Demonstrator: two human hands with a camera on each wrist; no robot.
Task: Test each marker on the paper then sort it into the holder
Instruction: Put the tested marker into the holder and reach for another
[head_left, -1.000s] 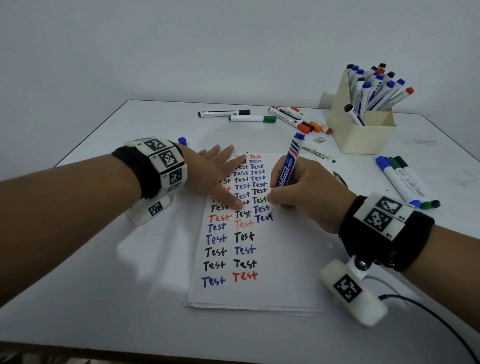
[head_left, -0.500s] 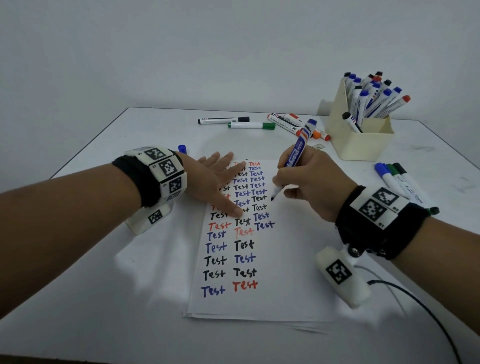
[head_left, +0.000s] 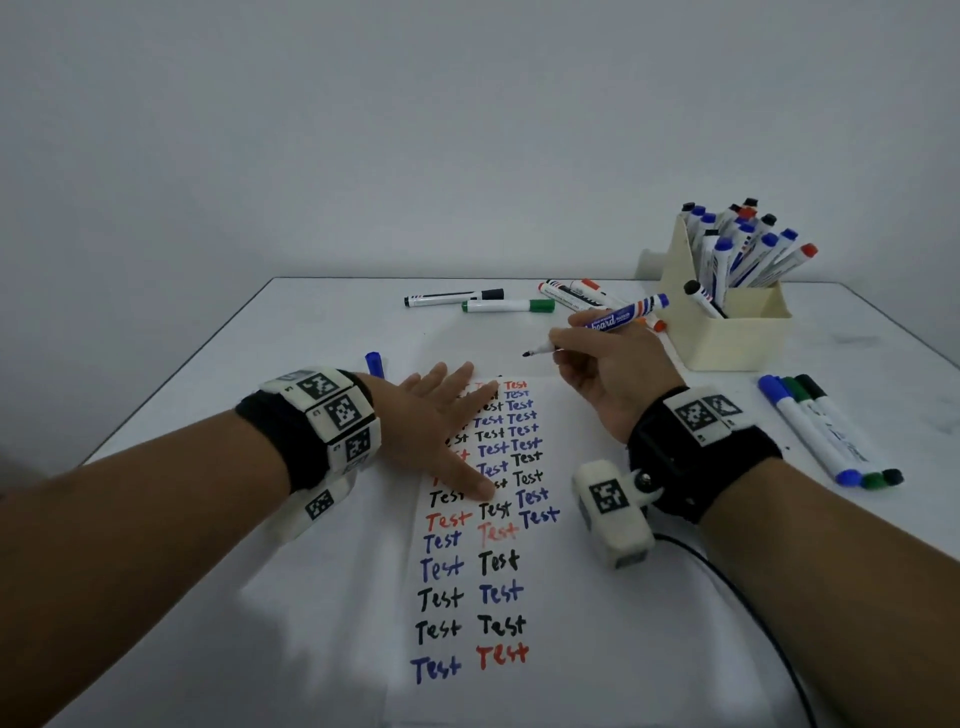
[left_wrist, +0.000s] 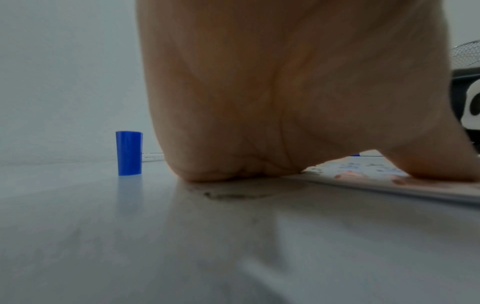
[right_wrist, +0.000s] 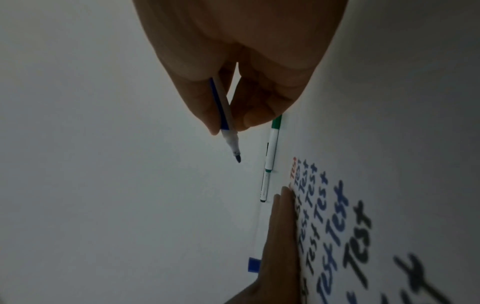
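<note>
The white desk (head_left: 322, 332) carries everything here, and across its middle lies the paper (head_left: 571, 623), filled with columns of the word "Test" in black, blue and red. At the far right stands the cream holder (head_left: 737, 338), already crowded with capped markers, while more markers lie loose beyond the paper and a group of three lies at the right edge. The left hand (head_left: 441, 431) lies flat on the paper's upper left, fingers (head_left: 457, 376) straight and spread, pinning the sheet. The right hand (head_left: 608, 374) hovers above the top of the paper and pinches the blue marker (head_left: 623, 314) between thumb and fingers near its uncapped tip, which points left, clear of the sheet. The blue cap (left_wrist: 129, 153) stands upright on the desk just beyond the left hand. Judging by the blue words on the page, the mark looks made, so the step in hand is likely capping and then sorting. To do it well, the left hand should pick up the cap, the tip should enter it squarely and be pressed fully home, and the marker should go into a free gap in the holder without jostling its neighbours
</note>
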